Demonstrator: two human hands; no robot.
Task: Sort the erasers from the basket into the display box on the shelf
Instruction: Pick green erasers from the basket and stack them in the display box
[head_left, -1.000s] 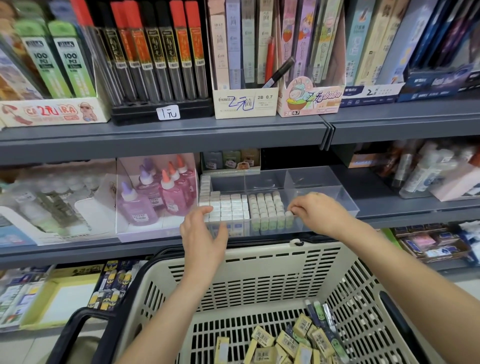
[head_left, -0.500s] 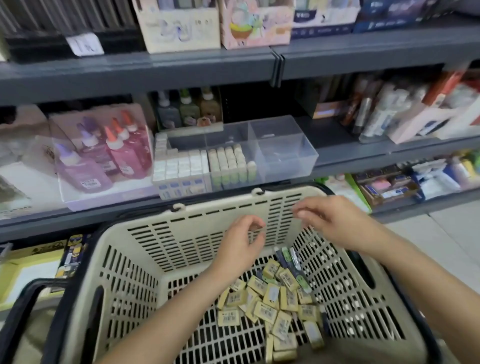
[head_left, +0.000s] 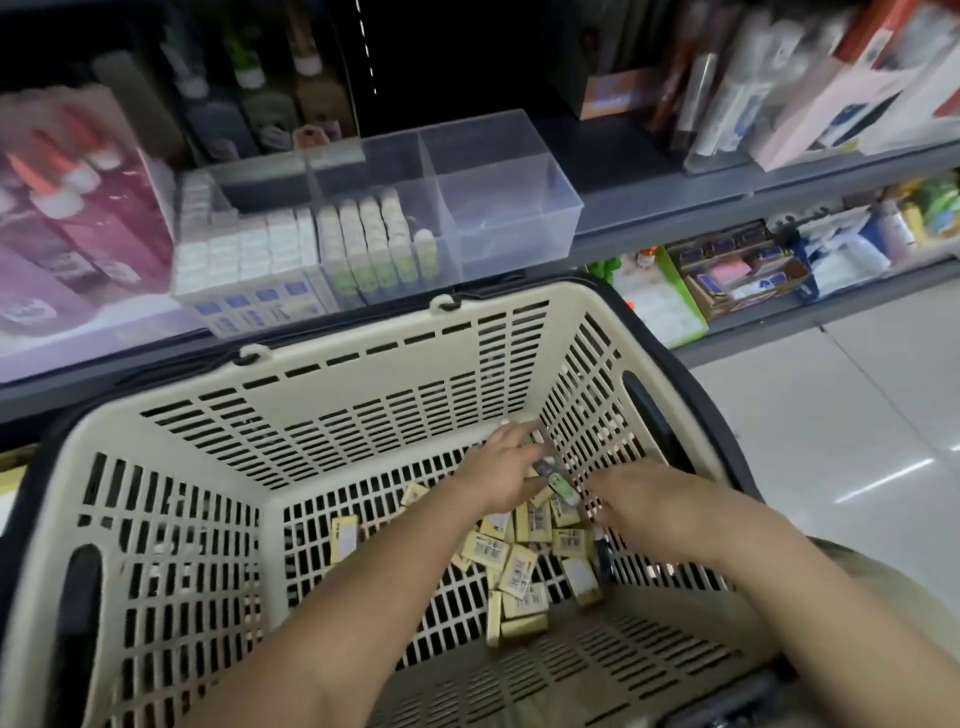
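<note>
A cream plastic basket (head_left: 363, 405) fills the foreground. On its floor lies a pile of several small yellow-wrapped erasers (head_left: 519, 564). Slim erasers with green and blue sleeves (head_left: 563, 489) lie in its far right corner. My left hand (head_left: 501, 470) reaches into that corner with fingers stretched over the slim erasers. My right hand (head_left: 657, 506) is beside it, fingers pointing left at the same spot. Both are blurred, and neither plainly holds anything. The clear display box (head_left: 569, 205) on the shelf holds rows of white erasers (head_left: 244, 249) and green-sleeved ones (head_left: 369, 241).
Pink and purple glue bottles (head_left: 67, 208) stand left of the display box. Stationery packs (head_left: 810, 104) fill the shelf to the right. Boxed goods (head_left: 737, 270) sit on the lower shelf, with white floor tiles (head_left: 831, 426) beyond the basket's right side.
Both hands came down from the display box into the basket and moved to its far right corner. The view tilted down from the shelf to the basket.
</note>
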